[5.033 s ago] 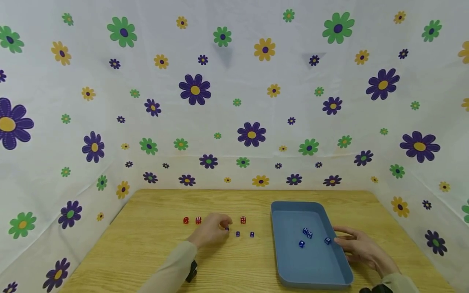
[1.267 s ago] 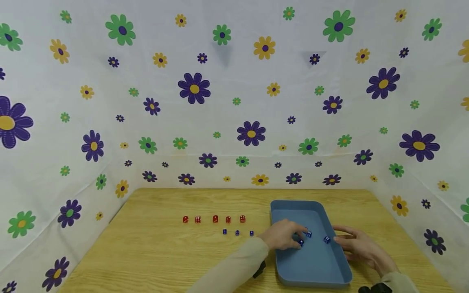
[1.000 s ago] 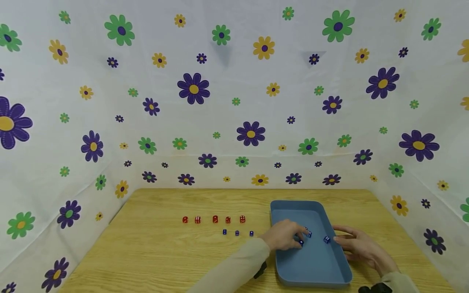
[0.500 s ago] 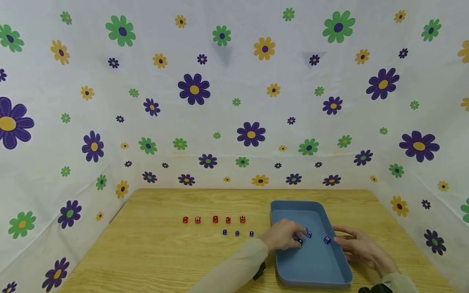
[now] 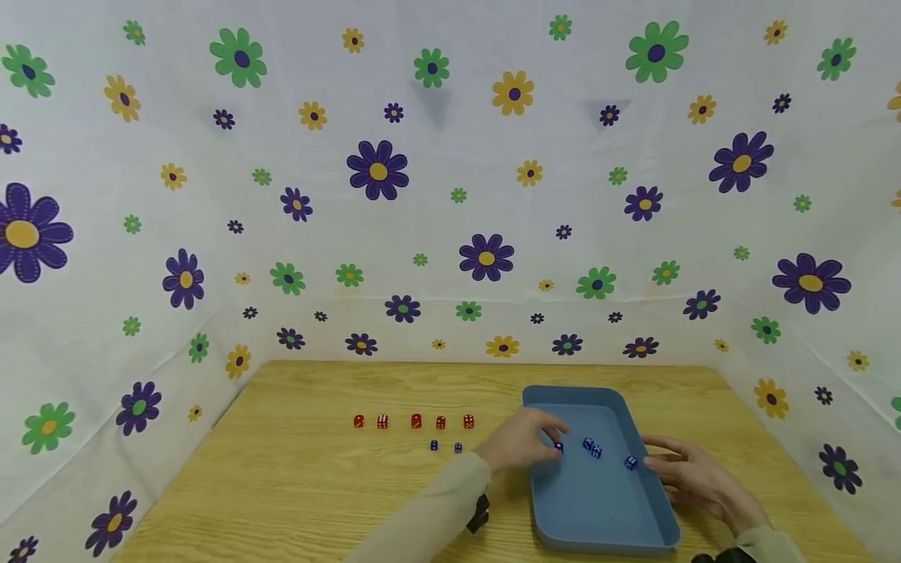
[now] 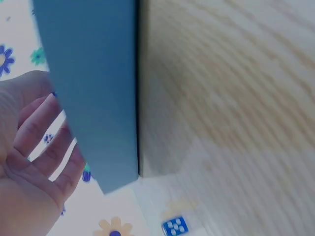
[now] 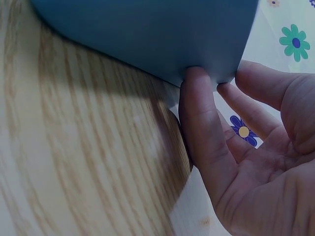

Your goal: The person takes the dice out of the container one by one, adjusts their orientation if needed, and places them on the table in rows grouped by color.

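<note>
In the head view my left hand (image 5: 521, 439) reaches over the left wall of a blue tray (image 5: 598, 508), pinching a small blue die (image 5: 558, 447) between thumb and finger. Inside the tray lie two touching blue dice (image 5: 592, 447) and another blue die (image 5: 630, 462) by the right wall. My right hand (image 5: 704, 481) rests its fingertips on the outside of that wall; the right wrist view shows the fingers (image 7: 199, 113) against the tray side (image 7: 147, 34). The tray wall (image 6: 93, 88) hides the left fingertips in the left wrist view.
Left of the tray, a row of red dice (image 5: 416, 421) stands on the wooden table (image 5: 281, 485). Two smaller blue dice (image 5: 446, 446) sit in front of it. A blue die (image 6: 175, 226) shows beside the tray in the left wrist view. Flowered cloth (image 5: 486, 180) surrounds the table.
My left hand came from the dice rows into the tray, took a blue die, and has now shifted left and back with it toward the wall. The right hand stays put.
</note>
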Tool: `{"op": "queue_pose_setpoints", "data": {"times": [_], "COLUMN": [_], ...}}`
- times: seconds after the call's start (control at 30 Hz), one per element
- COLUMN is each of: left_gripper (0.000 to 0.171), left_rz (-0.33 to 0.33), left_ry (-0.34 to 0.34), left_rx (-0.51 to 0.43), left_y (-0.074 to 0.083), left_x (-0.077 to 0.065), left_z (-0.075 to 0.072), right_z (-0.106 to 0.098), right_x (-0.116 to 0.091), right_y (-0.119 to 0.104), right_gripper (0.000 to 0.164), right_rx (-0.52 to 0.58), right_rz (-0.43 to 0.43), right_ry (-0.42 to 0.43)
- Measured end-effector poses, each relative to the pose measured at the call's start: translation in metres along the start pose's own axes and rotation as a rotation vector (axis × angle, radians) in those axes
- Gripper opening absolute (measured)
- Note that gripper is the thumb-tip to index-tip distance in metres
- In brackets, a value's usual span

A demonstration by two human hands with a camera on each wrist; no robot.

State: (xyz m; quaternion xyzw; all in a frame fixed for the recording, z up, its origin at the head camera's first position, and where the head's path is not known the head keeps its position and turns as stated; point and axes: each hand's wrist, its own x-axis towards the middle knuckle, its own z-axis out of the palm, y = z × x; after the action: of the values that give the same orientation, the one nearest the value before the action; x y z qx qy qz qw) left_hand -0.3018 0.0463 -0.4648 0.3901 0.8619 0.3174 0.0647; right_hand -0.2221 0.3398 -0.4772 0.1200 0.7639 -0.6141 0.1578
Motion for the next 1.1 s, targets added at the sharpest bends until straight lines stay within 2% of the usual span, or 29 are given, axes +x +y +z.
{"op": "queue_pose_setpoints", "data": {"times": [0.13,0.3,0.43,0.57,0.63,0.83,1.1], "left_gripper": [0.038,0.04,0.043,0.046,0.046,0.047,0.046], "left_rz": [-0.038,-0.049,-0.057,-0.099,-0.115,-0.168,-0.283], "left_ry": [0.051,0.098,0.117,0.141,0.151,0.172,0.232], "left_rx": [-0.133,-0.222,-0.385,-0.511,-0.512,-0.411,-0.286], "left_y": [-0.009,-0.022,-0.034,-0.048,-0.054,-0.071,-0.1], "left_x": [-0.009,-0.023,-0.034,-0.047,-0.055,-0.086,-0.125], "left_z": [-0.009,-0.019,-0.028,-0.039,-0.045,-0.065,-0.092], "right_z": [-0.001,0.0,0.0,0.0,0.0,-0.001,-0.001], "right_x": [-0.002,-0.002,-0.002,-0.001,-0.001,-0.001,0.001], "right_y": [0.001,-0.001,-0.001,0.0,0.0,0.001,0.001], "right_gripper": [0.071,0.07,0.069,0.07,0.071,0.072,0.074], "right_rx": [0.011,0.012,0.003,0.007,0.007,0.017,0.007], "right_rz": [-0.007,-0.002,0.005,0.013,0.017,0.021,0.017], "right_ry": [-0.006,0.0,0.005,0.012,0.011,0.007,0.006]}}
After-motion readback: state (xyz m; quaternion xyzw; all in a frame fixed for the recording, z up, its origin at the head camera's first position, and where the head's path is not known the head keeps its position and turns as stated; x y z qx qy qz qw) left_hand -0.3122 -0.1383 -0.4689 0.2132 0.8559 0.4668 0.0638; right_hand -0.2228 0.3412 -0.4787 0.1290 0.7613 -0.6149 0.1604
